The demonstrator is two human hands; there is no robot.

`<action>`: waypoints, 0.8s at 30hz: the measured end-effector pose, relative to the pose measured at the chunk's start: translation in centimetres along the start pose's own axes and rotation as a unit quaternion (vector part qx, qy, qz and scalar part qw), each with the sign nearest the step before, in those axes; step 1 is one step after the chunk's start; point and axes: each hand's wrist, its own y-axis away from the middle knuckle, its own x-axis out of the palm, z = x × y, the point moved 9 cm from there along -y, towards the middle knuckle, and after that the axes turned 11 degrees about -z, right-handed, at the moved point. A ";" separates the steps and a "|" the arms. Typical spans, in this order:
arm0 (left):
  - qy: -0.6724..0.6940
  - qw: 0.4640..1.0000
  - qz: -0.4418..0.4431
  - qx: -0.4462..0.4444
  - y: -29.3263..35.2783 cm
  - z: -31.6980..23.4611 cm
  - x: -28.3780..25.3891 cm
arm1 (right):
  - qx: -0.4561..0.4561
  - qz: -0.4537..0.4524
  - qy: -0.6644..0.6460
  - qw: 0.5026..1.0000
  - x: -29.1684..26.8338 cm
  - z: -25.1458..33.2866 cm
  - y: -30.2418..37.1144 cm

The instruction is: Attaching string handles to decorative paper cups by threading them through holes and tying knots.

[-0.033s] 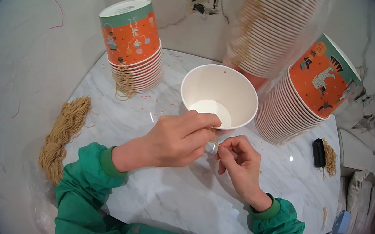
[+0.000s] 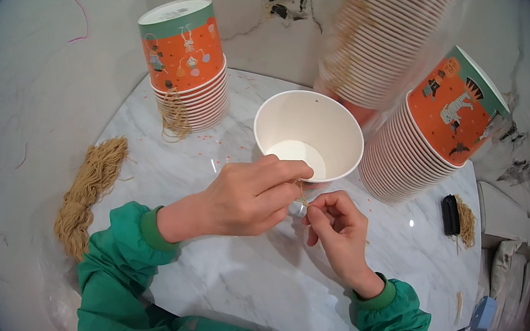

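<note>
An upright paper bucket (image 2: pixel 284 118), white inside and with a small hole near its far rim, stands in front of me. At its near rim my left hand (image 2: pixel 244 196) is closed, thumb and fingers pinching a thin tan string (image 2: pixel 302 190). Just to the right and a little lower, my right hand (image 2: pixel 340 232) holds the same string between thumb and fingertips. The two hands are close together but apart, with a short length of string between them. How the string meets the bucket is hidden behind my left fingers.
Stacks of upside-down orange and green paper buckets stand at left (image 2: pixel 182 54) and right (image 2: pixel 452 113). A tall wrapped stack (image 2: pixel 391 48) rises behind. A bundle of tan strings (image 2: pixel 90 193) lies at the left edge, and a black object (image 2: pixel 450 215) with more strings (image 2: pixel 466 225) at right.
</note>
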 end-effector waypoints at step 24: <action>-0.098 0.990 0.042 0.092 1.3 -0.6 1.2 | 0.008 0.015 -0.010 1.000 0.4 -0.4 0.0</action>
